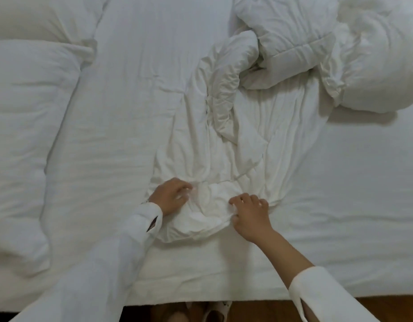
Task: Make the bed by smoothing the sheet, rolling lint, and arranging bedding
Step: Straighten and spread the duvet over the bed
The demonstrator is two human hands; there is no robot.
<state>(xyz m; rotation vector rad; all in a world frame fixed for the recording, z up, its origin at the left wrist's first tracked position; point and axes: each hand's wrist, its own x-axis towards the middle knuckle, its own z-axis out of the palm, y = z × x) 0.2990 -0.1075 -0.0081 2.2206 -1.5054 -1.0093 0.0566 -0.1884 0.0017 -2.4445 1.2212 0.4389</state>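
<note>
l hand (171, 198) & r hand (250, 214) grip bunched duvet (205, 214) edge betw them

The flat white bed sheet (354, 182) lies open along the right and up the middle strip toward the far side. A crumpled white duvet (293, 54) heaps up far right, its rumpled tail trailing to the near centre. Plump white pillows (26, 101) block the left side.

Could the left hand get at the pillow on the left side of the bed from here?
Probably yes. Only flat sheet lies between the left hand and the pillow, but the hand currently grips the bunched duvet.
</note>
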